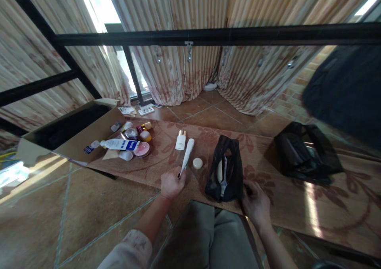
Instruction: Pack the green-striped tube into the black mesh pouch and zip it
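My left hand (pixel 173 183) is closed around the lower end of a white squeeze tube (pixel 187 154), which points up and away from me over the cloth. Just beyond it stands a white bottle with a gold cap (pixel 180 140). A small round cream-coloured jar or lid (pixel 197 163) lies to the tube's right. My right hand (pixel 256 203) is at the right side of a black mesh pouch (pixel 212 177), its fingers curled at the pouch's lower edge. The pouch gapes at the top, with pale, slim items (pixel 224 176) inside.
Several cosmetics, a blue-and-white tube (pixel 120 144) and a pink round compact (pixel 141 149) among them, are heaped at the left. Behind them stands a cardboard box (pixel 89 136). A second black bag (pixel 306 152) sits at the right. A dark rail (pixel 208 36) crosses beyond the patterned cloth (pixel 154 166).
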The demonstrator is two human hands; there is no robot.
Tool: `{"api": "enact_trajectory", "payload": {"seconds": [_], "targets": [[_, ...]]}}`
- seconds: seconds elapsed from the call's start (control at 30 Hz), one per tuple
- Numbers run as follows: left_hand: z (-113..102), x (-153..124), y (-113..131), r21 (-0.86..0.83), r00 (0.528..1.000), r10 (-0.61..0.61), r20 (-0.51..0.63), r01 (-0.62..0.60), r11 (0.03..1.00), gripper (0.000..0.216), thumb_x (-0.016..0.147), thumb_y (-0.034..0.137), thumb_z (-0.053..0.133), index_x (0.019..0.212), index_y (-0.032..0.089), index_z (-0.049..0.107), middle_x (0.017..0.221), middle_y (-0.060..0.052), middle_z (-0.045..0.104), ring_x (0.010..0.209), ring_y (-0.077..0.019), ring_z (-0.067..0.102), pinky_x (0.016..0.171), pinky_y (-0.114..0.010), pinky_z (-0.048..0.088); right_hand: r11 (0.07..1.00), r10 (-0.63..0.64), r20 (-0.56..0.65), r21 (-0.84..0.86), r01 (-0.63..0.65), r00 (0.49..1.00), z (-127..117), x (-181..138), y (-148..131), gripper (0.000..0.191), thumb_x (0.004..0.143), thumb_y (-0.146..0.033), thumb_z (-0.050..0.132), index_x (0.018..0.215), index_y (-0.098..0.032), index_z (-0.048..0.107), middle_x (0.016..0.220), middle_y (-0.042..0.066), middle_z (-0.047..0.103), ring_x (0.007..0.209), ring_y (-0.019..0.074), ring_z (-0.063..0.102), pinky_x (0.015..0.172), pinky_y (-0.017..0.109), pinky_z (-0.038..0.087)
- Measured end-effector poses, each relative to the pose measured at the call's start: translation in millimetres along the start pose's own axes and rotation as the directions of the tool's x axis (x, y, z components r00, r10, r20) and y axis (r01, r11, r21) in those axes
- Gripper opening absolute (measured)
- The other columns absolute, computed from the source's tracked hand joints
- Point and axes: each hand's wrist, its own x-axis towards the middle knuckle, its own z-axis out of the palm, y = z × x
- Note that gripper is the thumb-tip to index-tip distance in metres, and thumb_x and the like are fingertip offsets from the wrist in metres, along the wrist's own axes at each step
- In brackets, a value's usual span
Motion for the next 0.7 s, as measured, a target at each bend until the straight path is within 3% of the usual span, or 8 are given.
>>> {"api": "enact_trajectory", "payload": {"seconds": [0.7], "targets": [[-3.2,-1.9,0.0,-0.091,0.999,0.042,-0.030,-0.045,0.995,0.043,0.093,0.046,0.031,0.067,0.021,0.054,0.070,-0.002,0.064,0.063,-0.0121,0.056,0.058,-0.024,0.031,0.999,0.036,0.027,-0.024,-0.036,0.999,2.3,-1.0,2.7,0.029,0.086,-0.039,0.043,0.092,-0.020,0.065,0.094,0.007,0.066,0.083,0.0203,0.062,0.072,0.031,0.046]]}}
